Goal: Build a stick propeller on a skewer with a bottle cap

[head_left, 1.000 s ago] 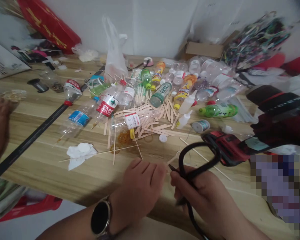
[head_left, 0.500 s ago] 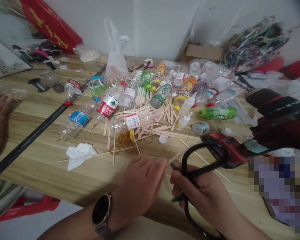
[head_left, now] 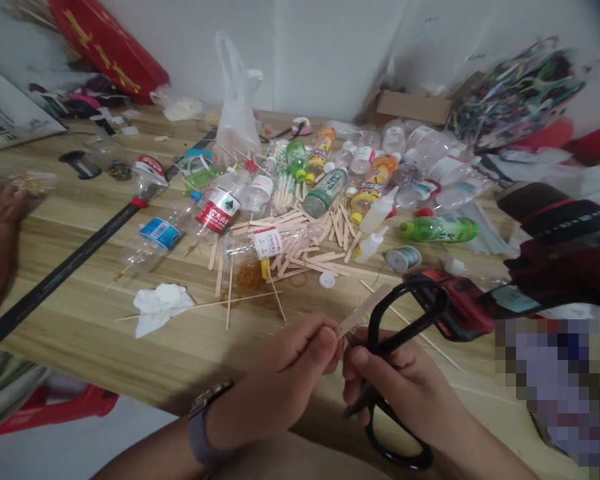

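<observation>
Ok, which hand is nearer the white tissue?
Left. The left hand is right of the white tissue; the right hand, holding black scissors, is farther right.

Ahead and to the left of the left hand [head_left: 303, 357], a crumpled white tissue [head_left: 167, 300] lies on the surface [head_left: 180, 353]. Straight ahead of that hand are rubber bands [head_left: 250, 275], and well beyond them stands a white plastic bag [head_left: 237, 100]. Farther left lies a black spool [head_left: 83, 165]. Ahead and to the right of the right hand [head_left: 395, 380] are a red-and-black power tool [head_left: 540, 267] and a green bottle [head_left: 447, 229]; far beyond that hand sits a cardboard box [head_left: 414, 107].
</observation>
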`<action>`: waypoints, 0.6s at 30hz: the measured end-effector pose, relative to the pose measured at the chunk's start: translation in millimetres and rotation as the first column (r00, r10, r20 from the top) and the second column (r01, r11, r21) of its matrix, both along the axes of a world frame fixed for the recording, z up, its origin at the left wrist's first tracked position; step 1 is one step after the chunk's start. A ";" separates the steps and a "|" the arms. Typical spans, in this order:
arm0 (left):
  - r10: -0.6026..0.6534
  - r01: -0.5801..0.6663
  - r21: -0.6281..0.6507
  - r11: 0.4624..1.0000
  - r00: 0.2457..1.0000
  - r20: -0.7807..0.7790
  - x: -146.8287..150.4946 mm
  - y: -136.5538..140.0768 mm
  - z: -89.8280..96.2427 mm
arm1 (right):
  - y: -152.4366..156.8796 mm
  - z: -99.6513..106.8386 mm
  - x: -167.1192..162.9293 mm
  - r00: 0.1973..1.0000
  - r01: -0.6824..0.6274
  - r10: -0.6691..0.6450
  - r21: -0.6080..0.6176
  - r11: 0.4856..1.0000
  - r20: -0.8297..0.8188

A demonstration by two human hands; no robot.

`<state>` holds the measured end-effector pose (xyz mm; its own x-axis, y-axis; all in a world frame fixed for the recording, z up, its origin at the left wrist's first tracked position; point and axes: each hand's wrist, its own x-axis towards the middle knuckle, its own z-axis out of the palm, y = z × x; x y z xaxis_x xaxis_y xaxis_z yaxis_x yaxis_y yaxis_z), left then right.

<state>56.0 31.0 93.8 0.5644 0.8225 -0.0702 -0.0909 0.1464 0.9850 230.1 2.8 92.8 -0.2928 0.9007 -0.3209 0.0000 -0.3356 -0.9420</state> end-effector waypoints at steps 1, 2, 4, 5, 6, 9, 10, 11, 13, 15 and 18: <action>-0.017 0.020 -0.045 0.999 0.998 0.066 1.4 1.0 -1.8 | -0.1 0.1 0.5 0.999 0.008 -0.009 0.045 0.999 0.031; -0.031 0.044 -0.095 0.994 0.990 0.134 3.0 1.7 -3.3 | -0.2 0.7 1.1 0.997 0.010 -0.017 0.099 0.995 0.070; -0.040 0.093 -0.197 0.976 0.966 0.256 6.2 1.7 -5.6 | 0.4 3.1 1.7 0.990 -0.010 -0.017 0.198 0.980 0.137; -0.035 0.113 -0.242 0.964 0.952 0.305 7.9 0.9 -6.4 | 0.9 4.6 1.6 0.988 -0.030 -0.005 0.221 0.975 0.154; -0.026 0.132 -0.284 0.950 0.937 0.349 9.4 -0.3 -6.9 | 1.5 6.1 1.2 0.988 -0.040 0.003 0.235 0.971 0.157; 0.009 0.186 -0.379 0.906 0.888 0.459 12.2 -3.7 -6.9 | 2.4 8.5 -0.9 0.988 -0.047 0.005 0.275 0.960 0.154; 0.013 0.205 -0.396 0.895 0.875 0.483 11.7 -3.6 -6.1 | 2.2 8.2 -1.0 0.985 -0.053 -0.001 0.307 0.950 0.175; 0.020 0.215 -0.412 0.885 0.869 0.495 10.3 -2.3 -4.8 | 1.6 7.6 -0.5 0.977 -0.067 -0.011 0.352 0.934 0.215; 0.068 0.169 -0.436 0.884 0.876 0.478 4.5 3.8 -0.9 | -0.2 5.6 3.1 0.936 -0.130 -0.042 0.456 0.880 0.348; 0.195 0.006 -0.439 0.898 0.890 0.411 -3.6 12.9 3.8 | -2.2 3.9 9.3 0.858 -0.214 -0.117 0.554 0.805 0.501; 0.284 -0.198 -0.306 0.931 0.920 0.270 -12.9 21.8 8.1 | -4.0 4.5 17.8 0.720 -0.344 -0.266 0.662 0.666 0.641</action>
